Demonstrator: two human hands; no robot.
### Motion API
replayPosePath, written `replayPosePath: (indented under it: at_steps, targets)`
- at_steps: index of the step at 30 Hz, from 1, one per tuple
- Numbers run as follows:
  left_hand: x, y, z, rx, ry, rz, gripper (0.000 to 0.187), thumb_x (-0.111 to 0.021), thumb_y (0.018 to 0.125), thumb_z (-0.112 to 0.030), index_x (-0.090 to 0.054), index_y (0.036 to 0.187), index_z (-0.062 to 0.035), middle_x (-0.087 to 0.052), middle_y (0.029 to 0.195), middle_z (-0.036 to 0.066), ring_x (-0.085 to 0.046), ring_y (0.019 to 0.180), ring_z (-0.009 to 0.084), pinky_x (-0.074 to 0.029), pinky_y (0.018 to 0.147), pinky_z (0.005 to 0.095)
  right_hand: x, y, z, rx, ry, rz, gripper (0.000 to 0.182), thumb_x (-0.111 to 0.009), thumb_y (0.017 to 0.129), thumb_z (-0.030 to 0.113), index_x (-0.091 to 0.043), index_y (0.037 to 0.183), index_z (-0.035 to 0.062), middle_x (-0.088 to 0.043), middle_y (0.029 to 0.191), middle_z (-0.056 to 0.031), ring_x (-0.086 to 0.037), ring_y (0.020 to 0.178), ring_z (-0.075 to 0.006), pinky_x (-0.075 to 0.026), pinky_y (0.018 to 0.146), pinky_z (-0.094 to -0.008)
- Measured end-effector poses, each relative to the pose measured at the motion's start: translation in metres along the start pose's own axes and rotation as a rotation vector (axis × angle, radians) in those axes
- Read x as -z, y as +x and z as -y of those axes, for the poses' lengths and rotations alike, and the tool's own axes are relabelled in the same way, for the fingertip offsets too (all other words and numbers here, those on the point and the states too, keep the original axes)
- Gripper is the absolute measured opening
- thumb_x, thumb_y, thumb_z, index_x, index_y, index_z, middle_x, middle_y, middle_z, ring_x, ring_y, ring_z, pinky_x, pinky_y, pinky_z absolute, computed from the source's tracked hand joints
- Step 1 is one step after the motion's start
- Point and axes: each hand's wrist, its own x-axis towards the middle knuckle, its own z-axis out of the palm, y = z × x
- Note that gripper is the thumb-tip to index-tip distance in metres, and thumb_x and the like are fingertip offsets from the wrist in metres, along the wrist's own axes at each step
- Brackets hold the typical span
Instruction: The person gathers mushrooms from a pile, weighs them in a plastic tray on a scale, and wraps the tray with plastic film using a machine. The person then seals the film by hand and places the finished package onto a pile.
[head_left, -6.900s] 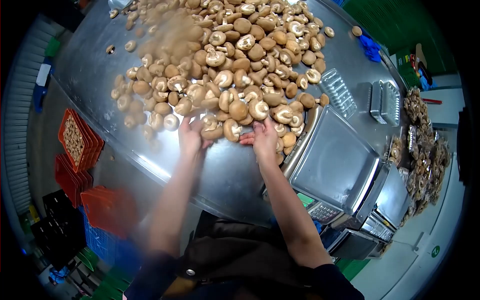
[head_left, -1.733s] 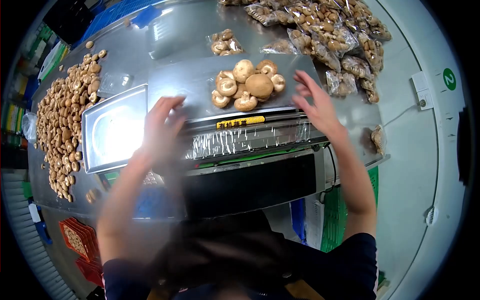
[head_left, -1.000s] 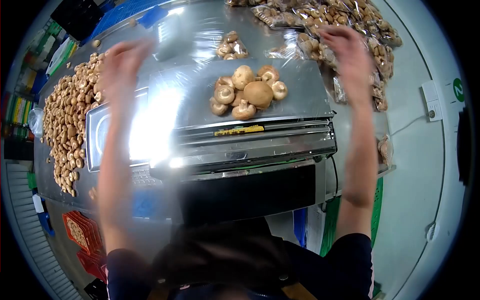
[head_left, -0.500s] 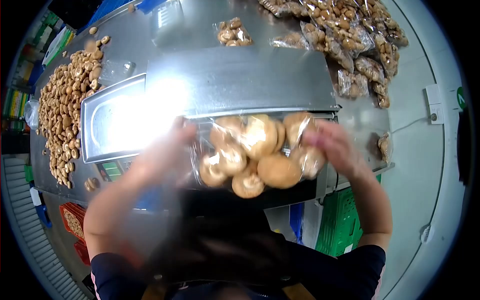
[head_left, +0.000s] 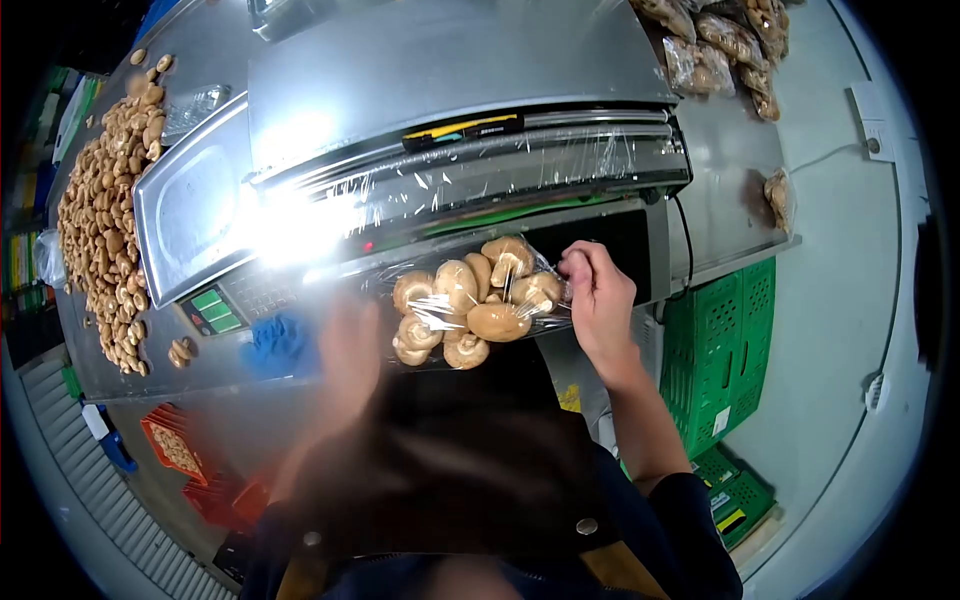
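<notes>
A film-wrapped pack of brown mushrooms [head_left: 470, 305] is close in front of my body, near the front edge of the wrapping machine [head_left: 480, 215]. My right hand [head_left: 600, 300] is closed on the gathered plastic film at the pack's right end, thumb uppermost. At the left end, my left hand [head_left: 345, 350] is smeared by motion, so its fingers do not show clearly. Clear film stretches over the mushrooms, with shiny creases between the caps. Behind the pack, a film roll [head_left: 500, 175] lies across the machine.
Loose mushrooms [head_left: 110, 200] are heaped at the left, beside a metal tray [head_left: 195, 210] and a scale display [head_left: 212, 308]. A blue cloth [head_left: 278, 345] lies at the front edge. Bagged mushrooms [head_left: 730, 45] sit far right. Green crates [head_left: 720, 350] stand below right; an orange basket [head_left: 178, 445] below left.
The pack has come lower and closer to my body, and more of the wrapping machine shows behind it. My left hand has dropped from the pack's upper left side. My right hand still grips the right end.
</notes>
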Motion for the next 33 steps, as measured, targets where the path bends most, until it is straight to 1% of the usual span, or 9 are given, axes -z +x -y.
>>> replayPosePath:
  at_steps: [3, 10, 17, 20, 21, 25, 29, 32, 33]
  targets:
    - [0.020, -0.001, -0.006, 0.256, -0.139, 0.124, 0.017, -0.057, 0.095, -0.017, -0.050, 0.086, -0.0043, -0.049, 0.061, -0.003, -0.039, 0.052, 0.0014, -0.028, 0.044, 0.0202, -0.006, -0.006, -0.003, -0.060, -0.025, -0.062, 0.041, -0.054, 0.095, 0.024, -0.055, 0.063, -0.0008, -0.050, 0.050, -0.0035, -0.048, 0.045, -0.0110, -0.039, 0.046, -0.0279]
    - [0.094, -0.023, 0.024, 0.740, -0.142, 0.375, 0.047, -0.055, 0.095, -0.029, -0.051, 0.054, -0.0077, -0.041, 0.043, -0.004, -0.031, 0.035, 0.0039, -0.021, 0.034, 0.0241, 0.035, -0.038, 0.023, -0.789, 0.309, 0.265, 0.047, -0.062, 0.091, 0.027, -0.047, 0.050, 0.0090, -0.040, 0.048, 0.0067, -0.034, 0.043, -0.0029, -0.023, 0.040, -0.0234]
    - [0.079, -0.062, 0.067, 0.401, 0.143, 0.435, 0.033, -0.056, 0.090, -0.016, -0.058, 0.065, 0.0067, -0.053, 0.057, -0.001, -0.044, 0.055, 0.0066, -0.038, 0.050, 0.0309, -0.002, -0.088, -0.023, -0.985, 0.191, 0.312, 0.041, -0.062, 0.088, 0.027, -0.054, 0.052, 0.0081, -0.046, 0.048, 0.0043, -0.040, 0.043, -0.0048, -0.029, 0.041, -0.0240]
    - [0.059, -0.069, 0.099, 0.405, 0.246, 0.533, 0.036, -0.048, 0.090, -0.021, -0.061, 0.073, 0.0079, -0.059, 0.069, 0.007, -0.050, 0.065, 0.0132, -0.042, 0.060, 0.0363, -0.061, -0.118, -0.034, -0.534, 0.054, 0.360, 0.029, -0.057, 0.083, 0.017, -0.056, 0.062, -0.0030, -0.048, 0.049, 0.0005, -0.043, 0.049, -0.0069, -0.037, 0.046, -0.0280]
    - [0.058, -0.067, 0.102, 0.449, 0.260, 0.596, 0.031, -0.052, 0.091, -0.027, -0.066, 0.086, 0.0002, -0.064, 0.078, 0.022, -0.063, 0.073, 0.0360, -0.048, 0.065, 0.0456, -0.073, -0.116, -0.027, -0.638, 0.162, 0.321, 0.030, -0.057, 0.084, 0.018, -0.057, 0.062, -0.0023, -0.048, 0.051, 0.0007, -0.043, 0.050, -0.0066, -0.037, 0.046, -0.0278]
    - [0.057, -0.079, 0.130, 0.350, 0.137, 0.529, 0.030, -0.052, 0.091, -0.025, -0.065, 0.085, 0.0014, -0.064, 0.080, 0.023, -0.063, 0.074, 0.0375, -0.048, 0.066, 0.0466, -0.068, -0.117, -0.015, -0.826, 0.411, 0.268, 0.029, -0.053, 0.092, 0.017, -0.061, 0.068, 0.0024, -0.053, 0.061, 0.0045, -0.044, 0.056, -0.0042, -0.037, 0.051, -0.0234]
    - [0.060, -0.077, 0.132, 0.395, 0.132, 0.593, 0.029, -0.051, 0.090, -0.022, -0.064, 0.083, 0.0026, -0.063, 0.080, 0.025, -0.062, 0.075, 0.0394, -0.048, 0.067, 0.0469, -0.037, -0.106, -0.011, -1.026, 0.425, 0.545, 0.027, -0.057, 0.093, 0.028, -0.063, 0.089, 0.0023, -0.057, 0.068, -0.0003, -0.046, 0.051, -0.0057, -0.038, 0.046, -0.0213]
    - [0.063, -0.075, 0.130, 0.331, 0.134, 0.622, 0.027, -0.051, 0.089, -0.021, -0.063, 0.082, 0.0032, -0.063, 0.079, 0.025, -0.062, 0.075, 0.0401, -0.048, 0.066, 0.0469, -0.041, -0.110, -0.019, -0.883, 0.321, 0.777, 0.033, -0.055, 0.094, 0.026, -0.058, 0.112, -0.0022, -0.062, 0.090, -0.0065, -0.056, 0.080, -0.0106, -0.047, 0.072, -0.0244]
    - [0.064, -0.074, 0.128, 0.310, 0.147, 0.637, 0.027, -0.052, 0.089, -0.020, -0.063, 0.082, 0.0032, -0.063, 0.079, 0.025, -0.062, 0.075, 0.0403, -0.047, 0.066, 0.0470, -0.044, -0.110, -0.026, -0.904, 0.381, 0.762, 0.033, -0.057, 0.093, 0.025, -0.059, 0.112, -0.0008, -0.063, 0.092, -0.0067, -0.056, 0.075, -0.0102, -0.047, 0.063, -0.0254]
